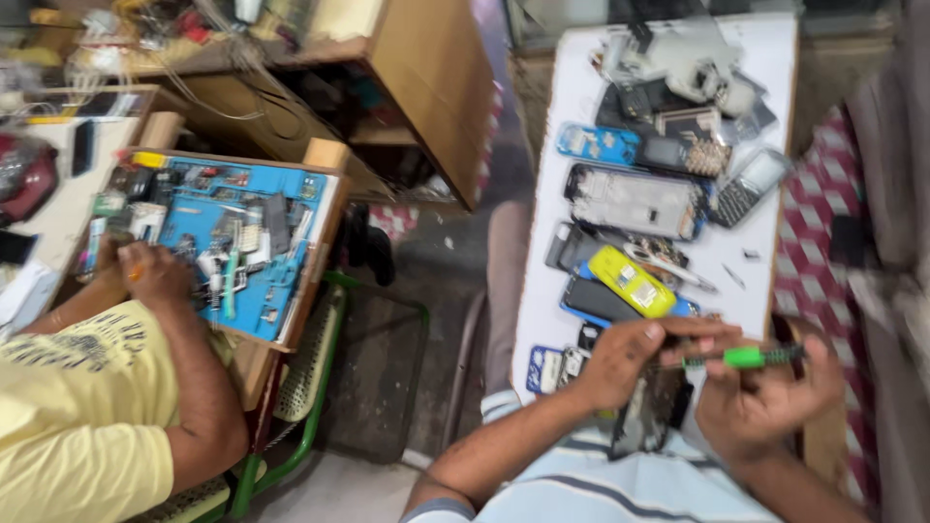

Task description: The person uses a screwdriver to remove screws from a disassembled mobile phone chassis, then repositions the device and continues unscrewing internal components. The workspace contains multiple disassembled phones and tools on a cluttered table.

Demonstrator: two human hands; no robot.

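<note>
My left hand [620, 360] grips a dark, opened phone body [647, 415] over my lap. My right hand [765, 399] holds a thin screwdriver with a green grip [746, 357], lying level across both hands with its tip toward my left fingers. Both hands hover at the near edge of a white board [581, 97]. On the board lie a yellow phone shell [632, 281], a blue phone shell [598, 143], a large dark phone frame [635, 200] and a grey keypad phone [751, 184]. The view is blurred.
At the left a person in a yellow shirt [87, 407] works with both hands [145, 273] on a blue mat [266, 232] covered in small parts. A wooden bench [426, 68] with wires stands behind. A green-framed stool [310, 387] and a red checked cloth [823, 242] flank me.
</note>
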